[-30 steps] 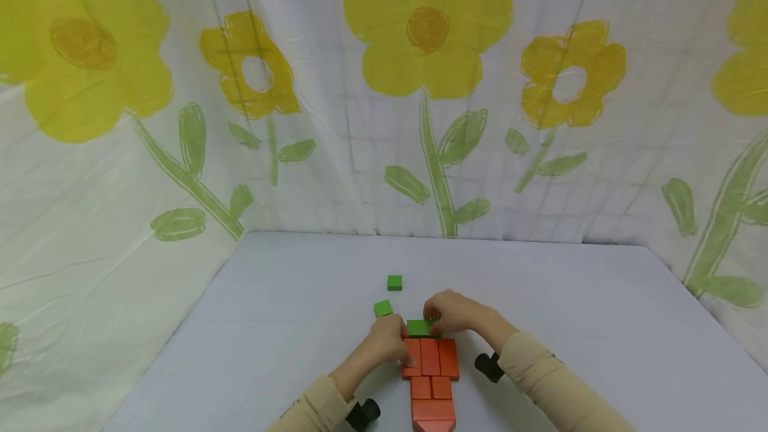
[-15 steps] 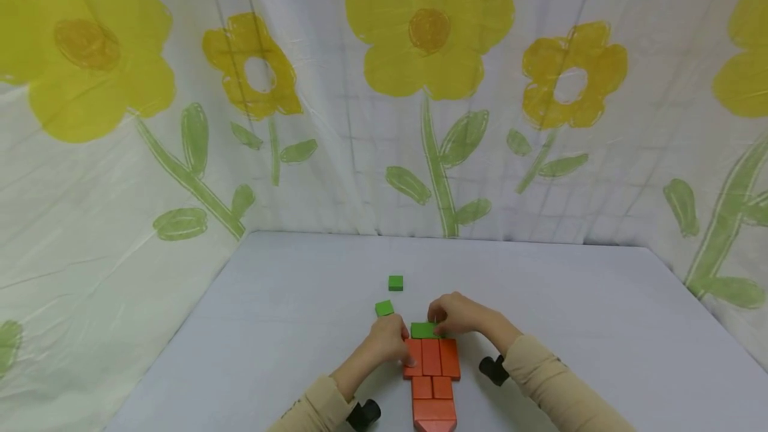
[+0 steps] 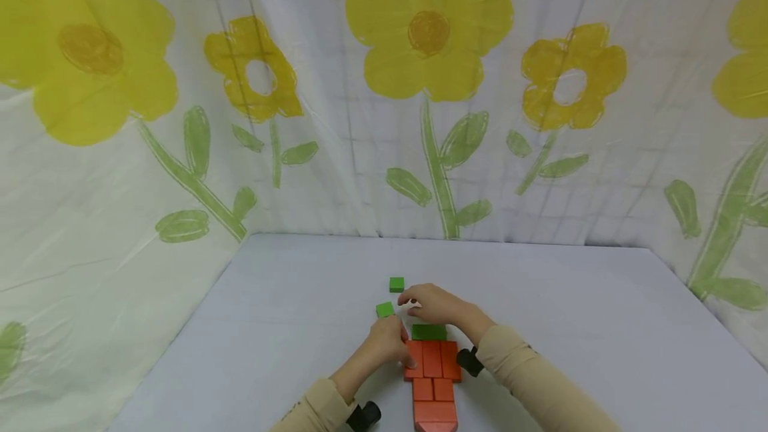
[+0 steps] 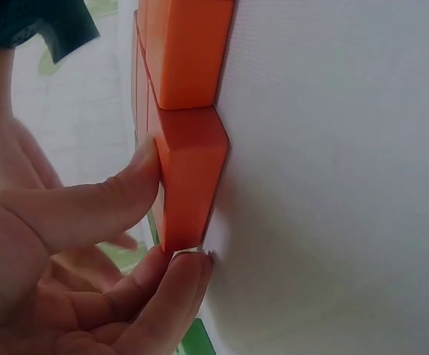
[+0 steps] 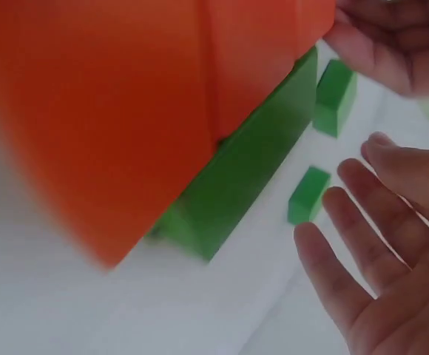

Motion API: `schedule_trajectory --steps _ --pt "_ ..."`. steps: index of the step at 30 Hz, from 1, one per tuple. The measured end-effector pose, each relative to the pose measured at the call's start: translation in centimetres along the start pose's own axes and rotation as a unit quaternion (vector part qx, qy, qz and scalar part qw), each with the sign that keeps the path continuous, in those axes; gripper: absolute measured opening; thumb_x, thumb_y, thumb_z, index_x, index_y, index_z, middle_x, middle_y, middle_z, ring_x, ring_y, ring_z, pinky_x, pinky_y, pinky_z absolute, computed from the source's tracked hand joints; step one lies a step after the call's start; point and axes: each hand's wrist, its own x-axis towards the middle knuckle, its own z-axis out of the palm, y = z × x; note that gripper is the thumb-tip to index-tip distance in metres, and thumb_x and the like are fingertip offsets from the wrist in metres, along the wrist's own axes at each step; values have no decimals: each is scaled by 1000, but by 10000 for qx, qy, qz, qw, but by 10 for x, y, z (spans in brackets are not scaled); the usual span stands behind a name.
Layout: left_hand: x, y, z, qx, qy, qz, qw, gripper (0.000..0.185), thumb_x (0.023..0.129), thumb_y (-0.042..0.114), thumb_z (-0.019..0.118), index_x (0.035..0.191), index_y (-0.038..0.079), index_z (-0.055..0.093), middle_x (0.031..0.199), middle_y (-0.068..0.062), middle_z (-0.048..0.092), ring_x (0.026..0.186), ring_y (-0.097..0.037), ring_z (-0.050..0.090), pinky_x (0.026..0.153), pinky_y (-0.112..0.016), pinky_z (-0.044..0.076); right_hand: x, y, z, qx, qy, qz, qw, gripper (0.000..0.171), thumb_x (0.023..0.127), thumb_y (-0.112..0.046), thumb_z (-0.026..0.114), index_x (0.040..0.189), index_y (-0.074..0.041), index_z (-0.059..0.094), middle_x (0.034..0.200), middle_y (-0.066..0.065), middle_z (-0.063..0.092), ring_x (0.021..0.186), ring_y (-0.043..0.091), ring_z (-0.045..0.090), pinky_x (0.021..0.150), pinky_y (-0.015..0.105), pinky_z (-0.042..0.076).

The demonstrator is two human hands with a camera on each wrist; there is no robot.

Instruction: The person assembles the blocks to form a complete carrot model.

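My left hand (image 3: 387,341) pinches the leftmost of three long orange blocks (image 3: 414,351), thumb on its near part and fingertips at its far end. In the left wrist view that orange block (image 4: 192,177) lies flat, against another orange block (image 4: 192,52). Across the far ends of the row lies a green rectangular block (image 3: 429,333). Beyond it my right hand (image 3: 437,303) hovers with fingers spread and holds nothing, near two small green blocks. One green block (image 3: 385,310) sits just past my left hand; the other green block (image 3: 397,285) lies farther back.
Toward me the layout continues with two small orange blocks (image 3: 433,389), then a wider orange piece (image 3: 435,411) with a tapered end at the frame's bottom. All lie on a white table (image 3: 558,312). A flower-printed curtain (image 3: 330,172) hangs behind its far edge.
My right hand has let go of the green rectangular block and moved left and away toward the small green blocks. That block ended slightly farther right. My left hand stays on the orange block.
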Motion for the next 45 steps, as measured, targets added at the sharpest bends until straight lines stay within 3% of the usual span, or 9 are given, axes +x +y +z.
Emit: schedule_trajectory --steps 6,15,22,26,27,30,45 --pt "1 -2 4 -85 -30 50 9999 35 50 8 84 62 3 52 57 0 46 52 -14 41 44 -26 34 20 -9 14 19 -412 244 9989 34 87 -1 48 120 -9 54 119 4 54 111 20 47 90 35 37" --pt "1 2 6 105 -3 171 9998 32 49 11 84 51 6 52 49 4 41 51 -12 37 43 -24 31 17 7 14 -85 89 315 9994 26 73 -5 66 99 -5 63 88 5 62 79 16 57 68 27 45" --pt "2 2 2 75 -81 -90 9999 31 50 11 84 62 2 57 60 -2 50 58 -17 44 48 -28 38 9 14 3 165 -171 1144 9932 35 76 -16 68 108 -10 59 87 4 60 78 15 55 69 33 45" --pt "2 0 1 98 -83 -107 9999 31 50 11 84 62 2 57 61 -3 50 59 -18 45 48 -29 38 9 15 4 192 -97 996 9948 25 81 -17 63 105 -9 61 89 6 61 80 17 56 71 35 45" --pt "2 0 1 117 -79 -96 9999 30 51 11 84 62 3 57 61 -2 50 58 -17 44 48 -28 38 10 21 8 132 -15 770 9969 23 83 -20 61 104 -10 61 88 5 61 78 16 56 69 33 45" --pt "2 0 0 144 -77 -61 9998 30 51 12 85 61 3 58 60 -2 50 58 -17 44 48 -27 37 9 21 9 149 33 619 9980 20 82 -19 63 99 -10 61 84 5 61 75 16 56 66 32 45" --pt "1 1 -2 66 -121 -128 9998 29 53 11 84 67 0 61 65 -4 53 61 -18 45 50 -29 40 6 9 7 270 -242 1157 9926 16 78 -18 67 93 -14 61 82 3 61 74 16 56 62 30 45"
